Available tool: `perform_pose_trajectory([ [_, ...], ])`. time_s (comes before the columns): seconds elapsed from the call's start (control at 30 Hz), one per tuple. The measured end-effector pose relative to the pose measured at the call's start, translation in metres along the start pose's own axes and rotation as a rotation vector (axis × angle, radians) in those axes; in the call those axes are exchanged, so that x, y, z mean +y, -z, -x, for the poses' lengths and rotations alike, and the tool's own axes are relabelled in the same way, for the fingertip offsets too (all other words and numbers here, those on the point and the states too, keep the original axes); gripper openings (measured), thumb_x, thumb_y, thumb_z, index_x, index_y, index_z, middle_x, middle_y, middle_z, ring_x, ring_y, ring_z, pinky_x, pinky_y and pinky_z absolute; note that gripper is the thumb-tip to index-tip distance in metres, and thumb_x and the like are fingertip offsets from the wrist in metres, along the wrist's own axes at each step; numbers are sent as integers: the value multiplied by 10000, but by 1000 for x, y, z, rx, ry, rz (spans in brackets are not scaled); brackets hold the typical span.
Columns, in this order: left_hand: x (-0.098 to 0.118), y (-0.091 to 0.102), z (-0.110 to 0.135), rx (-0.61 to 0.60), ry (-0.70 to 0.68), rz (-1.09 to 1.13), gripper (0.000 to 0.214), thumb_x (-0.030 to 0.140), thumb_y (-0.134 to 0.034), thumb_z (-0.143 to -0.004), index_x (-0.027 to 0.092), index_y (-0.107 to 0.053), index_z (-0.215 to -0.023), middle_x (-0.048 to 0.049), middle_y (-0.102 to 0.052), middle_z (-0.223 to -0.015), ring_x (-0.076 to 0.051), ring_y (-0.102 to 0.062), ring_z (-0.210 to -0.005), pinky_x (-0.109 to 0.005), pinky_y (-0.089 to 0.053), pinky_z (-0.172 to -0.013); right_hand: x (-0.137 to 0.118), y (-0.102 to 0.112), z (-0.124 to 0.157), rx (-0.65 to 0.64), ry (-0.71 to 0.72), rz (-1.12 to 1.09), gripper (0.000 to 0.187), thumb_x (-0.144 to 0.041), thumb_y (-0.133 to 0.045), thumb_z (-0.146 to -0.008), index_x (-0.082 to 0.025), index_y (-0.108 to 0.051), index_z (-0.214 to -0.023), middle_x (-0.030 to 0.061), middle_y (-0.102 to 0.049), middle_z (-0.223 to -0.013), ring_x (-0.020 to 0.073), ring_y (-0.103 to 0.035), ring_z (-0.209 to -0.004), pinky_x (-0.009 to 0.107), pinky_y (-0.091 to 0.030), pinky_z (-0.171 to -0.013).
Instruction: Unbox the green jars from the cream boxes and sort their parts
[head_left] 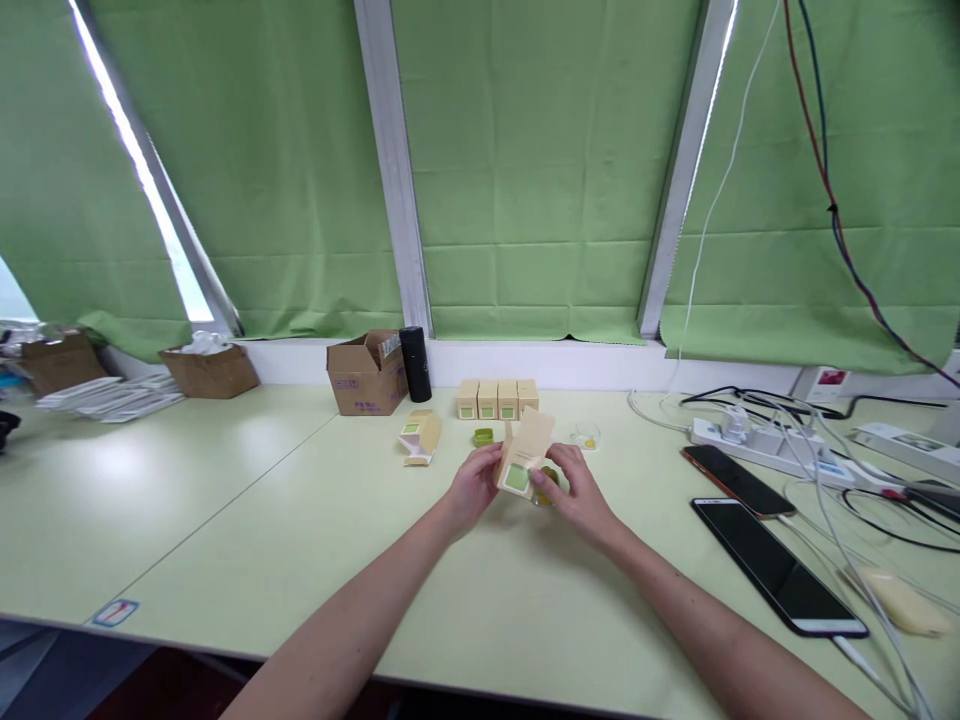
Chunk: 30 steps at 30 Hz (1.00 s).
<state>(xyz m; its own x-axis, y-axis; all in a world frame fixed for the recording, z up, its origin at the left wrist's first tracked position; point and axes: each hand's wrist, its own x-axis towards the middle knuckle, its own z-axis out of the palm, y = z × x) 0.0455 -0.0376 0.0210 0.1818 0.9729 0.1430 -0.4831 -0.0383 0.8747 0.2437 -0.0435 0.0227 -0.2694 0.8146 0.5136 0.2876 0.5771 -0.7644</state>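
Note:
A small cream carton (519, 465) with a green square label is in my left hand (474, 487), tilted, its top flap standing up. My fingers are closed round its left side. My right hand (579, 495) is curled round a small round clear container (546, 488) with something olive-green in it, just right of the carton. The right thumb reaches to the carton's lower right edge; whether it presses on it I cannot tell. Behind the hands lie a small green piece (483, 437) and a small clear glass-like cup (586, 437) with a yellow spot.
Several matching closed cartons (497, 400) stand in a row at the back. An opened carton (421, 438) lies left of my hands. Further back are a cardboard box (366, 380) and a black cylinder (415, 364). Two phones (776, 565), cables and a power strip (772, 450) occupy the right.

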Motion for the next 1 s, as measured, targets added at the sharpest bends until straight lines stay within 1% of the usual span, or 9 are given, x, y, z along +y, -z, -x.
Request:
perform_pose_trajectory([
  [0.13,2,-4,2,-69,-33,-71,436,355,-732,-802,166,-728,-1195,-109,-769,-1098,-274,-702,-974,-333,-499,-794,1,0,0,25,-68,-62,425,-630,-616,-856,-265,-700,-1058,80,-683,-1095,308,-566,-1104,453,-436,-994],
  [0.23,2,-4,2,-40,-76,-142,518,402,-736,-831,197,-666,-1302,-103,-765,-1125,-269,-704,-1001,-336,-491,-826,2,1,-2,78,-78,-124,439,-651,-629,-831,-249,-683,-998,72,-691,-1037,285,-597,-1040,407,-444,-951],
  [0.3,2,-3,1,-46,-110,-168,506,393,-713,-842,203,-655,-1307,-105,-762,-1138,-263,-701,-1007,-346,-487,-851,4,1,-4,98,-68,-175,428,-635,-626,-844,-243,-675,-1010,63,-702,-1014,267,-612,-1005,387,-440,-931],
  [0.37,2,-2,0,-99,-145,-175,509,341,-676,-831,202,-643,-1319,-117,-747,-1197,-273,-686,-1059,-370,-484,-894,7,2,-6,118,-77,-224,421,-616,-636,-852,-241,-674,-1039,60,-716,-1012,259,-627,-985,377,-441,-904],
  [0.47,2,-2,0,-172,-197,-226,606,251,-641,-765,210,-607,-1369,-121,-715,-1284,-287,-658,-1122,-390,-474,-923,14,1,-9,153,-123,-303,443,-618,-657,-847,-242,-678,-1081,73,-742,-1054,268,-651,-996,373,-461,-867],
  [0.57,1,-7,2,-184,-240,-330,678,214,-666,-751,223,-558,-1420,-111,-704,-1306,-274,-651,-1119,-389,-464,-943,18,0,-10,175,-157,-374,480,-637,-679,-837,-236,-683,-1101,90,-754,-1069,281,-671,-1007,383,-484,-866],
  [0.7,0,-16,8,-187,-305,-422,679,280,-700,-840,238,-484,-1482,-131,-648,-1391,-300,-623,-1211,-431,-447,-1027,19,-2,-11,190,-194,-413,522,-661,-704,-813,-222,-683,-1096,99,-759,-1020,290,-685,-997,389,-503,-849],
  [0.83,-2,-18,10,-164,-356,-481,591,337,-707,-894,236,-514,-1443,-150,-575,-1477,-332,-542,-1357,-452,-425,-1095,19,-5,-10,187,-208,-387,535,-665,-706,-807,-212,-683,-1090,102,-759,-995,285,-687,-985,384,-509,-837],
  [1.0,-2,-17,10,-133,-375,-507,551,357,-710,-905,234,-541,-1415,-147,-577,-1468,-328,-533,-1372,-442,-435,-1100,17,-6,-10,194,-215,-366,573,-689,-726,-775,-206,-691,-1079,122,-769,-1047,283,-695,-960,384,-517,-819],
])
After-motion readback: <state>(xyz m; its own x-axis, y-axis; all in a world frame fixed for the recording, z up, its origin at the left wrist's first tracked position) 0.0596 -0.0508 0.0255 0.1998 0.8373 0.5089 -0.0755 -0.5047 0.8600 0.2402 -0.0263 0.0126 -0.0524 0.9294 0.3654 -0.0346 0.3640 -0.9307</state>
